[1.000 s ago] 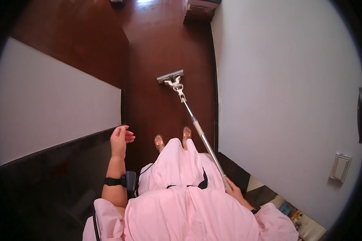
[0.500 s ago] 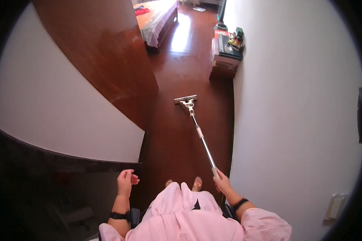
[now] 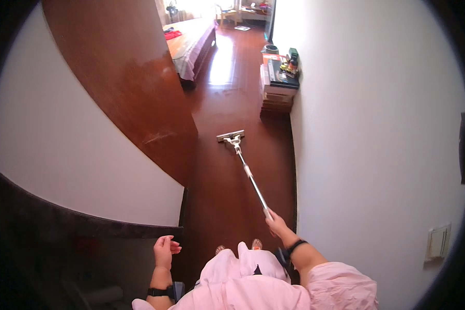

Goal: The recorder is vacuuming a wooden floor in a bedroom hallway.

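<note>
My right hand (image 3: pixel 277 225) is closed around the upper part of a long-handled flat mop (image 3: pixel 254 189) with a silver pole and white joints. Its flat head (image 3: pixel 231 136) rests on the reddish-brown wooden floor ahead of me, a little left of the hand. The underside of the head is hidden. At lower left my left hand (image 3: pixel 164 251) hangs in the air with nothing visible in it. Its fingers are loosely bent and partly apart, near the end of a dark wall edge. Both wrists wear black straps.
A brown wooden door (image 3: pixel 124 77) stands at left, beside a white wall section. Ahead on the right, a stack of boxes and books (image 3: pixel 279 85) with small items leans near the white wall (image 3: pixel 367 129). A bed (image 3: pixel 194 46) stands farther back. A switch plate (image 3: pixel 438 243) is at lower right.
The view has tilted up, showing more of the far room. My right hand has moved slightly forward with the mop. My left hand sits lower in the picture.
</note>
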Motion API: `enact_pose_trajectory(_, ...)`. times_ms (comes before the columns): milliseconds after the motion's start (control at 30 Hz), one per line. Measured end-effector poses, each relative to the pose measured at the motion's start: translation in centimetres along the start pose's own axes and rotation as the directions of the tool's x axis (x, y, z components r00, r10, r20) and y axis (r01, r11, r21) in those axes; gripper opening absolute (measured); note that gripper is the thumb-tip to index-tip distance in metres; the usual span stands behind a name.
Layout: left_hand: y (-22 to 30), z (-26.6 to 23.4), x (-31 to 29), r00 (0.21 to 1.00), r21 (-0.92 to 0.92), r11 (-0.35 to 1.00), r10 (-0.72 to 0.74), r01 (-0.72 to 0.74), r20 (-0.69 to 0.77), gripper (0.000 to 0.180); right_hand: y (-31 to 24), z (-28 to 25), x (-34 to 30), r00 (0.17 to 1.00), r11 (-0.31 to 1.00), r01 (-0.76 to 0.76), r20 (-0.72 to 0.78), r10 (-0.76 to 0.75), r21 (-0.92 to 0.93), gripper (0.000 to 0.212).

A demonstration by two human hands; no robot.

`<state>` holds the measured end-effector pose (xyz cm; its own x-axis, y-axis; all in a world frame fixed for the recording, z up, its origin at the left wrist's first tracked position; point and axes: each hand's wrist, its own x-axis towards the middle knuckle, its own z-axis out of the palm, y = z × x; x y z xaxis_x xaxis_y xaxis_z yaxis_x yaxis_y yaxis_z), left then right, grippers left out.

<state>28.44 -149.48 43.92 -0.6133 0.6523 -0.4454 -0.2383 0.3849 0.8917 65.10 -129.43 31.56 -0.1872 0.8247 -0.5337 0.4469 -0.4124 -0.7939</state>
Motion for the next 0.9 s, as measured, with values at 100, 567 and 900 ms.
enact_pose_trajectory(100,-2.4,1.6,2.4,0.99,-0.017,0.999,-0.037,0.04,0.136,0.021,10.6,-2.5,-9.3,0.997,0.984,0.039,-0.061,-0.051,-0.174,0.053)
enact_pose_trajectory(567,0.5,6.9,4.0,0.913,0.098,0.993,-0.1,0.067,0.396,0.02,10.5,-0.7,-26.6,0.975,0.981,-0.16,-0.175,0.139,-0.108,0.053)
enact_pose_trajectory(900,-1.0,1.2,-0.4,0.99,0.038,0.997,-0.078,0.074,0.116,0.02,-2.2,4.3,3.6,0.998,0.96,-0.068,0.028,0.063,0.272,0.056)
